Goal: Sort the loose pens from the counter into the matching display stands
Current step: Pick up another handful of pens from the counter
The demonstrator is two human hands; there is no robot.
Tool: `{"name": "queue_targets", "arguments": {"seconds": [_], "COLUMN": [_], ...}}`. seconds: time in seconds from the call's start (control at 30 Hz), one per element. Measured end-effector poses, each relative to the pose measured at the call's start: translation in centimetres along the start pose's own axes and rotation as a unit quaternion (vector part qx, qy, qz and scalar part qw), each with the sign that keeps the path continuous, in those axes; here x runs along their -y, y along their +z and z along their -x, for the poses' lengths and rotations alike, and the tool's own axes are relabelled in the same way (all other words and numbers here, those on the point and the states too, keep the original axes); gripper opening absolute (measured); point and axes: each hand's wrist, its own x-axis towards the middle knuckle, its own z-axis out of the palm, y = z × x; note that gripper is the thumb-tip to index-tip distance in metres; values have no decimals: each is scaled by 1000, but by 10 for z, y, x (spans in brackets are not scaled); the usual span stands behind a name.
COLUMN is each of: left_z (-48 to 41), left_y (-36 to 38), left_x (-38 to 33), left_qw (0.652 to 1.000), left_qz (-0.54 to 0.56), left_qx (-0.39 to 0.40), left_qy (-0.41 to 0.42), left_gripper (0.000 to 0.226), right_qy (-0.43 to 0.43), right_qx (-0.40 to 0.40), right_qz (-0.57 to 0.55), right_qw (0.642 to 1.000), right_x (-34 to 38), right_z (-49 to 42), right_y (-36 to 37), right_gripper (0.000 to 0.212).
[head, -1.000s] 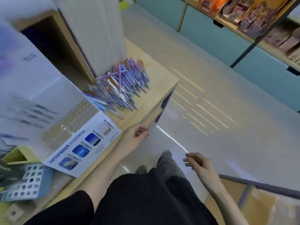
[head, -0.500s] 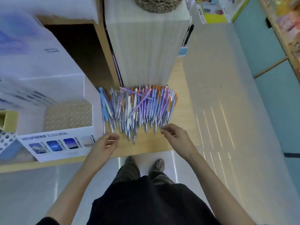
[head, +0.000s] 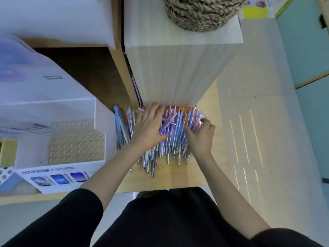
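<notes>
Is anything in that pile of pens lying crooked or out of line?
Yes: one purple pen lies slantwise atop the pen pile, crossing the others, which run parallel, between the left hand and right hand.

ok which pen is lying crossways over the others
The purple pen between the left hand and right hand: it lies slanted on top, while the rest run roughly parallel.
</notes>
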Motion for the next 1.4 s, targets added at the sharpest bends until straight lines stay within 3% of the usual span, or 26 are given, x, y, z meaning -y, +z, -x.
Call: {"name": "queue_targets", "arguments": {"seconds": [0.17, 0.33, 0.63, 0.8, 0.9, 1.03, 1.13, 1.23, 1.4], "left_z": [-14, -14, -3, 4, 12, 34, 49, 57, 51], "left_y": [10, 16, 21, 13, 4, 8, 20, 27, 28], "left_x": [1, -4, -7, -7, -7, 0, 9, 19, 25], "left_qw": [997, 994, 982, 987, 983, 959, 930, 906, 900], "left_qz": [-77, -46, 90, 13, 55, 151, 216, 234, 247], "left_qx": [0, -49, -79, -102, -135, -146, -127, -128, -155], "left_qy": [-25, -91, -149, -127, -114, -192, -270, -329, -323], "left_gripper": [72, 46, 39, 38, 32, 27, 29, 39, 48], "right_qy": [18, 20, 58, 82, 74, 50, 23, 1, 14], "right_qx": [31, 38, 50, 42, 46, 63, 103, 119, 82], "right_qz": [-26, -39, -132, -176, -167, -169, -179, -179, -203], "right_qw": [999, 998, 988, 980, 982, 982, 978, 977, 976], "right_x": [2, 3, -2, 3, 7, 3, 0, -4, -9], "right_z": [1, 5, 4, -4, -8, -16, -17, -18, -23], "right_y": [9, 14, 16, 19, 22, 21, 18, 14, 13], "right_gripper": [91, 74, 63, 36, 9, 22, 17, 34, 10]}}
